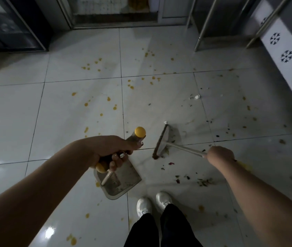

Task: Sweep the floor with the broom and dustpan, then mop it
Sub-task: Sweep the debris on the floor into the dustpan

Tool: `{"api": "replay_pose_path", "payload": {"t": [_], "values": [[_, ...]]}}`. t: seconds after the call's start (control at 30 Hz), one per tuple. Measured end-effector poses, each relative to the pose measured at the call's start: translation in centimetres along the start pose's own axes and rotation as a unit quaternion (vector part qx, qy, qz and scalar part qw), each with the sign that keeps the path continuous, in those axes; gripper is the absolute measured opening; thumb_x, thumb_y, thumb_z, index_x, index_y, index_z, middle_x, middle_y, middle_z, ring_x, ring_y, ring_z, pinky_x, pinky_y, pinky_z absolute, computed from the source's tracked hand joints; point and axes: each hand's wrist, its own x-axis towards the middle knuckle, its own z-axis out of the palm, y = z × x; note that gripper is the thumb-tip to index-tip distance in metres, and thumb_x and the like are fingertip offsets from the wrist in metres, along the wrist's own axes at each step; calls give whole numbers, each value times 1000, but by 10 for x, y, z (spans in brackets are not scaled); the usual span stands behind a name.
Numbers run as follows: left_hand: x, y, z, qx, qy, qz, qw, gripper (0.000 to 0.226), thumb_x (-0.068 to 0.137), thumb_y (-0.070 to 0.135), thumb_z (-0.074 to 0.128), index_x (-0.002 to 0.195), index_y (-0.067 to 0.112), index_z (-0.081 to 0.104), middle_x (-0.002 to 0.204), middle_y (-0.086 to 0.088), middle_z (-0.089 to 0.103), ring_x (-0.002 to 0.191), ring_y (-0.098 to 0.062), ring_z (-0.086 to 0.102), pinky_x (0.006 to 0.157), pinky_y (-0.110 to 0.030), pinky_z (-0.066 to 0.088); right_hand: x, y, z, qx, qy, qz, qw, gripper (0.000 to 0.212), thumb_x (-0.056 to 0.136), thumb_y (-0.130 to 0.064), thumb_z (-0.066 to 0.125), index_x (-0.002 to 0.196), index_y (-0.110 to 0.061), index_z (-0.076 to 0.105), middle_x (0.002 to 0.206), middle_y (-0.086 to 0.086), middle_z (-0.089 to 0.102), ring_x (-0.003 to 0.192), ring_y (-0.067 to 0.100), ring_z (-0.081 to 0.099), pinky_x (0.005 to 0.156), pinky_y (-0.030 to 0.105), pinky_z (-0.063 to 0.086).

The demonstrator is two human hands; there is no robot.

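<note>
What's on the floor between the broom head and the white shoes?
In the head view, a few small scraps, one reddish, lie on the tile between the broom head and the white shoes.

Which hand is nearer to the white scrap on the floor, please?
Right. The right hand, gripping the broom, is on the near side of the scrap; the left hand, holding the dustpan, is farther left.

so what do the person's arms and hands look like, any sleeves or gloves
Both arms are bare as far as the frame shows: no sleeve on the left arm or right arm, no gloves, watch or bracelet in view. The left hand has painted-looking nails, pale with dark detail; nails of the right hand are hidden.
</note>
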Motion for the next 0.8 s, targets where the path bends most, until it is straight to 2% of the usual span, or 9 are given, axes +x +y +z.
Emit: {"api": "replay_pose_path", "payload": {"t": [0.07, 0.13, 0.3, 0.37, 0.47, 0.57, 0.63, 0.73, 0.8], "values": [[-1, 1, 0, 2, 8, 0, 1000, 36, 83, 37, 64, 67, 14, 42, 47, 4, 35, 33, -4, 29, 33, -12, 29, 0, 1, -14, 22, 20, -13, 999, 40, 95, -45, 47, 73, -12, 53, 66, -2, 52, 52, 15, 45, 48, 23, 33], [-1, 2, 1, -1, 9, 2, 1000, 36, 84, 37, 64, 66, 13, 42, 48, 3, 34, 33, -4, 29, 33, -12, 28, 0, -7, -28, 52, 29, -30, 998, 43, 94, -48, 49, 67, -14, 47, 60, -3, 44, 47, 13, 39, 44, 22, 26], [7, 7, -4, 8, -3, -2, 1000, 39, 85, 39, 62, 62, 14, 43, 43, 4, 36, 33, -6, 30, 35, -13, 29, 11, -66, -55, 107, 10, -115, 987, 43, 94, -48, 48, 69, -13, 48, 60, -4, 45, 46, 12, 42, 44, 23, 30], [10, 11, -6, 4, -6, -3, 1000, 41, 82, 41, 64, 58, 15, 44, 44, 3, 36, 34, -6, 30, 36, -12, 29, 15, -96, -62, 127, -3, -148, 981, 40, 94, -46, 48, 76, -12, 55, 62, -3, 49, 50, 14, 46, 46, 24, 32], [13, 21, -11, -20, -12, -4, 1000, 40, 63, 45, 71, 53, 17, 46, 43, 3, 36, 34, -6, 30, 36, -13, 29, 23, -135, -66, 161, -9, -198, 967, 33, 95, -39, 51, 85, -10, 60, 70, 2, 55, 70, 23, 57, 52, 25, 36], [18, 35, -14, -34, -9, -10, 999, 39, 60, 45, 72, 57, 16, 46, 44, 4, 37, 33, -5, 30, 35, -13, 30, 30, -161, -66, 168, -4, -212, 963, 23, 93, -28, 56, 98, -7, 65, 95, 7, 68, 92, 27, 65, 64, 25, 42], [25, 43, -15, -40, -7, -13, 999, 39, 62, 44, 72, 59, 15, 46, 45, 3, 37, 32, -5, 30, 35, -12, 30, 37, -166, -64, 154, -3, -205, 966, 23, 93, -22, 56, 107, -6, 65, 107, 10, 67, 100, 27, 64, 72, 28, 46], [34, 56, -12, -42, -5, -24, 999, 39, 60, 43, 72, 62, 14, 46, 45, 4, 38, 32, -4, 30, 35, -12, 29, 53, -148, -59, 119, -9, -177, 977, 24, 93, -22, 54, 109, -7, 65, 109, 9, 66, 102, 26, 63, 80, 32, 50], [38, 64, -8, -36, 0, -31, 999, 39, 60, 43, 72, 62, 14, 45, 45, 4, 37, 32, -4, 29, 34, -12, 29, 67, -123, -54, 101, -15, -152, 983, 24, 94, -25, 53, 107, -9, 65, 102, 6, 66, 91, 23, 63, 73, 29, 48]]}}
